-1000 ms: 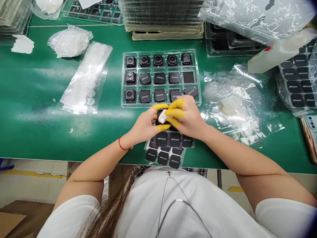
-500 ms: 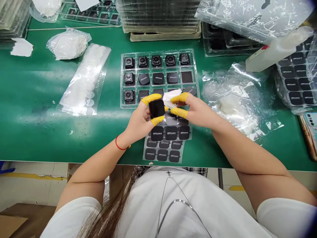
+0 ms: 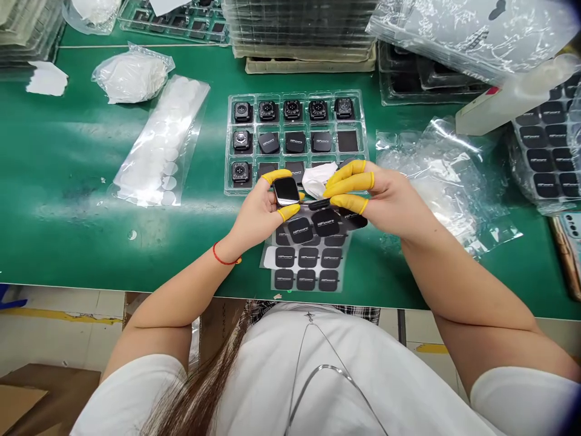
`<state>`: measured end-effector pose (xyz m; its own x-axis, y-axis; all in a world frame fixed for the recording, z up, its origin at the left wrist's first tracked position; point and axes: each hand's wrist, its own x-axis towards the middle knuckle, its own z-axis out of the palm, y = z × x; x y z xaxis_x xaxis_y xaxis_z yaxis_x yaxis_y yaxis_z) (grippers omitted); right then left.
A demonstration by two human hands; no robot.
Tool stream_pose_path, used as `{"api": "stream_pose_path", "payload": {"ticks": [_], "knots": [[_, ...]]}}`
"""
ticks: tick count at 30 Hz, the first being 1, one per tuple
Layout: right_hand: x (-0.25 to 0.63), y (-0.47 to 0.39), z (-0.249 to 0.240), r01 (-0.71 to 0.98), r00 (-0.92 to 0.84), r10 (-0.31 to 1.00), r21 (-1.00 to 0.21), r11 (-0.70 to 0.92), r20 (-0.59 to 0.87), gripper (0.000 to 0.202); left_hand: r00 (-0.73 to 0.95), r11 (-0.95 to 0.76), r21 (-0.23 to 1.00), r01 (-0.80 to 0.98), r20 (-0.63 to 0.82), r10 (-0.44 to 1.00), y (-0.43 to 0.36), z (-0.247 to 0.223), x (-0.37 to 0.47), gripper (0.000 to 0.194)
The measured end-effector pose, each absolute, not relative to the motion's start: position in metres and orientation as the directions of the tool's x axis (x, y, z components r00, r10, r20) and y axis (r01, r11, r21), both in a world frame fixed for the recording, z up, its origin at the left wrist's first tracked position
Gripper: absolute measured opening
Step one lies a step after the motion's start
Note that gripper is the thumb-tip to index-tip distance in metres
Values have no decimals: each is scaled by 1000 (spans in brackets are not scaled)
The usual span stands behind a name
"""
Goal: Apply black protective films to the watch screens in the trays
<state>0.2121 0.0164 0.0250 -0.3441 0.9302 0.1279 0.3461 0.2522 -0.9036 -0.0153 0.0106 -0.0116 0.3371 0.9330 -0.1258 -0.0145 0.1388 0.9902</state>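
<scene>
My left hand [image 3: 258, 209], with yellow finger cots, grips a black square smartwatch body [image 3: 286, 191] by its edges, its glossy face upward. Thumb and fingers of my right hand [image 3: 370, 192], also in yellow cots, are closed on the upper edge of a sheet of black HiFuture stickers [image 3: 325, 223], which is lifted and bent. A crumpled white cloth [image 3: 318, 180] sits by the right fingertips; whether they hold it too I cannot tell. More sticker sheets [image 3: 308, 257] lie flat beneath. Behind my hands, a clear tray [image 3: 250, 124] carries several watch bodies and dark square pieces.
A bag of round white stickers [image 3: 158, 145] and a stuffed plastic bag [image 3: 134, 75] lie left. Stacked trays [image 3: 299, 30] stand at the back. To the right are crumpled clear bags [image 3: 436, 175], a tilted bottle [image 3: 503, 106] and a phone [image 3: 572, 233].
My right hand has closed its fingers on the sticker sheet and raised its upper edge. The watch in my left hand has tilted slightly. The view has shifted a little.
</scene>
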Motion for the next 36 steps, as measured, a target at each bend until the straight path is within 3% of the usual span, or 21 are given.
{"api": "stream_pose_path", "payload": {"ticks": [5, 10, 18, 22, 25, 28, 30, 33, 36], "knots": [[195, 9, 23, 156, -162, 987, -988, 16, -9, 5, 409, 93, 993, 72, -115, 905, 0, -21, -10, 55], [184, 5, 10, 103, -243, 961, -989, -109, -132, 6, 475, -2, 997, 79, -36, 879, -8, -27, -8, 56], [183, 5, 5, 75, -269, 948, -985, -155, -169, 7, 478, -55, 996, 75, 13, 878, -8, -31, -8, 54], [182, 6, 4, 141, -271, 948, -981, -130, -165, 9, 487, -56, 996, 65, 18, 873, -8, -31, -8, 55], [184, 5, 5, 314, -250, 967, -949, 28, -54, 11, 484, -46, 997, 70, 6, 875, -8, -29, -9, 56], [183, 0, 4, 581, -235, 947, -750, 317, 218, 17, 474, -30, 996, 80, -12, 880, -8, -29, -9, 55], [180, -4, 2, 659, -285, 912, -631, 410, 294, 36, 479, -50, 994, 93, -1, 878, -8, -29, -9, 55], [176, 0, -1, 601, -383, 906, -695, 394, 182, 55, 493, -59, 991, 118, -7, 870, -9, -28, -8, 59], [185, 32, -4, 569, -256, 952, -771, 286, 165, 32, 473, 59, 989, 135, -116, 873, -8, -22, -6, 75]]}}
